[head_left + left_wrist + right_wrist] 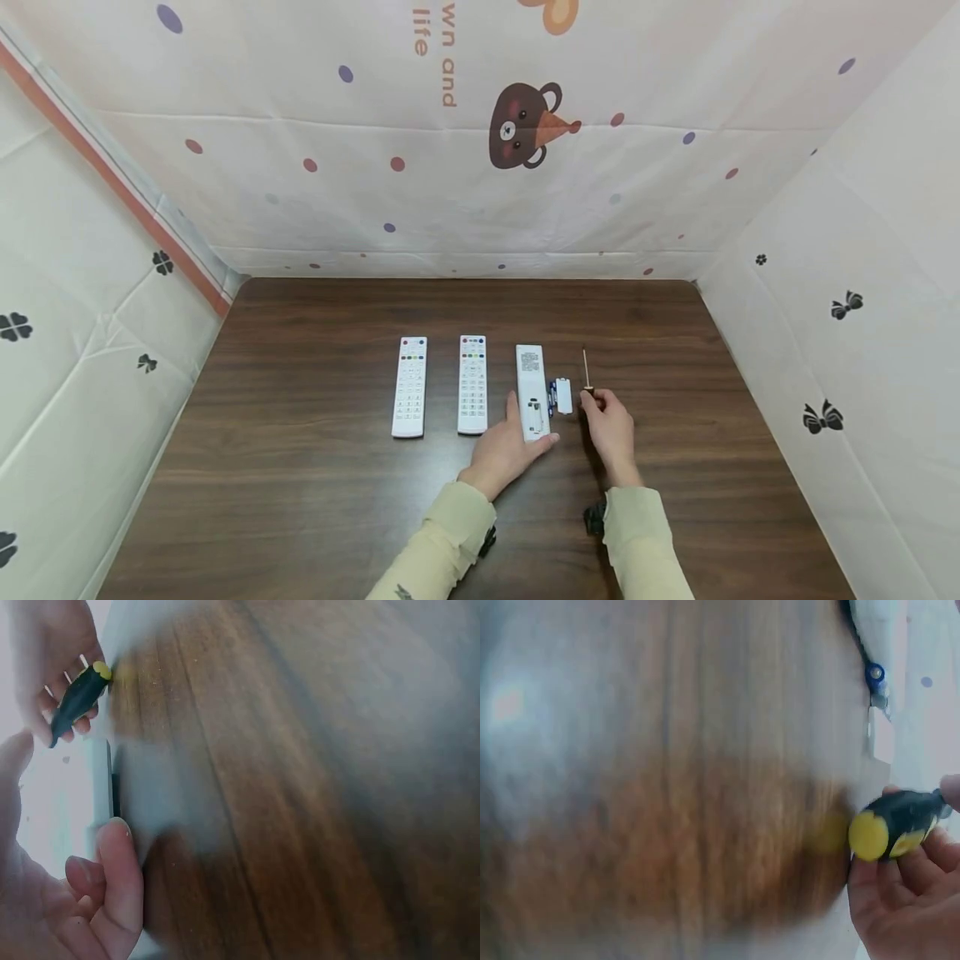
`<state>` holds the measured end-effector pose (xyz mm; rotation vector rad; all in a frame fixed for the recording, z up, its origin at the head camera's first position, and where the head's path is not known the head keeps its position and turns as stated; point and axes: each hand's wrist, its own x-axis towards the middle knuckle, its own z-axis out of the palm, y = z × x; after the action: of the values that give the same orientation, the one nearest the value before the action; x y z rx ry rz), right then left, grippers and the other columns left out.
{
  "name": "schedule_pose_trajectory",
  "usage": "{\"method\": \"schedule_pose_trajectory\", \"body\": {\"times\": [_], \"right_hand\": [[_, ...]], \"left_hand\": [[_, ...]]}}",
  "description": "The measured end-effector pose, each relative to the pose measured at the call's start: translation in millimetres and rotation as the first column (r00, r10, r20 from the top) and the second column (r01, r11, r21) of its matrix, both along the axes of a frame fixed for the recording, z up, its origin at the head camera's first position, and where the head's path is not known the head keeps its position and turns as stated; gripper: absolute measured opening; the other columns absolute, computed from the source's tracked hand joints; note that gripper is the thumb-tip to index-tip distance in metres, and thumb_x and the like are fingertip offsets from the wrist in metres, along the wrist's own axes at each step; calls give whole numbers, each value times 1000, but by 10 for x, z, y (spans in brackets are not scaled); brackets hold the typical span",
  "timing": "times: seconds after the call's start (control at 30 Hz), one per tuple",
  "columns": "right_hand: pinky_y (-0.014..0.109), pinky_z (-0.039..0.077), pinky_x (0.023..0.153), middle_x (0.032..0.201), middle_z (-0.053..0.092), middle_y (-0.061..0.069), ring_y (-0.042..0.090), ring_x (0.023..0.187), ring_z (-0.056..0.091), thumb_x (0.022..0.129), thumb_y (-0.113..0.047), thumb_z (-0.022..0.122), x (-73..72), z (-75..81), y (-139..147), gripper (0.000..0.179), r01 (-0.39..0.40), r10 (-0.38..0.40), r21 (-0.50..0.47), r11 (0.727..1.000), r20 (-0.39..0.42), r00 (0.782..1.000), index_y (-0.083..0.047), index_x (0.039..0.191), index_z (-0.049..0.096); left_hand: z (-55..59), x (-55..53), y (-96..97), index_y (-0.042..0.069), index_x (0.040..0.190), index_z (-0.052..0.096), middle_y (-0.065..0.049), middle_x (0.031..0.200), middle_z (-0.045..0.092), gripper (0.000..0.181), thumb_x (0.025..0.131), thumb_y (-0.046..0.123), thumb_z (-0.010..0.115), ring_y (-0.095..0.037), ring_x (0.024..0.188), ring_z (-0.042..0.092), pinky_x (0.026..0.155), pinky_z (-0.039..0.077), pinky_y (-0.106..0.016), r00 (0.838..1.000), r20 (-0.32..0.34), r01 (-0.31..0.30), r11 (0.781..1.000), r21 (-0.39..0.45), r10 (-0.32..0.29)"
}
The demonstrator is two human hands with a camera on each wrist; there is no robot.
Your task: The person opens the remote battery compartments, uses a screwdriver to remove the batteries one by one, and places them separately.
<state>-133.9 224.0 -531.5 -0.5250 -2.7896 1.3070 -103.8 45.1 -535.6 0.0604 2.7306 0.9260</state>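
Observation:
A white remote control (531, 379) lies face down with its battery compartment uncovered at the near end. My left hand (501, 454) holds that near end, the thumb at its right side and the index finger along its left. To the right, my right hand (611, 429) grips a screwdriver (904, 823) by its black and yellow handle, its thin shaft pointing away from me. Between the remote and the right hand lie blue batteries (552, 398) and a white battery cover (564, 396). In the left wrist view, the left fingers (120, 870) are curled near the remote.
Two more white remotes, one on the left (409, 387) and one in the middle (472, 385), lie button side up in a row. Everything rests on a dark wooden table (300, 517). Patterned cloth (450, 192) hangs at the back and both sides.

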Motion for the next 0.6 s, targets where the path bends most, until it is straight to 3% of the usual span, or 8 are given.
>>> {"method": "schedule_pose_trajectory", "body": {"times": [0.2, 0.6], "right_hand": [[33, 40, 66, 91, 59, 8, 23, 78, 51, 88, -43, 50, -18, -26, 16, 41, -23, 21, 80, 997, 23, 1000, -6, 102, 59], [40, 39, 71, 90, 54, 11, 26, 79, 49, 86, -38, 55, -75, -14, 7, 40, -95, 77, 204, 974, 92, 993, -2, 102, 59]], "left_hand": [[-3, 27, -39, 2, 141, 13, -15, 97, 62, 105, 71, 71, 51, -20, 69, 60, 53, 45, -30, 998, -45, 48, 999, 25, -47], [1, 45, -52, 2, 141, 15, -15, 104, 60, 99, 75, 65, 53, -21, 72, 60, 54, 45, -31, 995, -70, 66, 998, 14, -65]]}}
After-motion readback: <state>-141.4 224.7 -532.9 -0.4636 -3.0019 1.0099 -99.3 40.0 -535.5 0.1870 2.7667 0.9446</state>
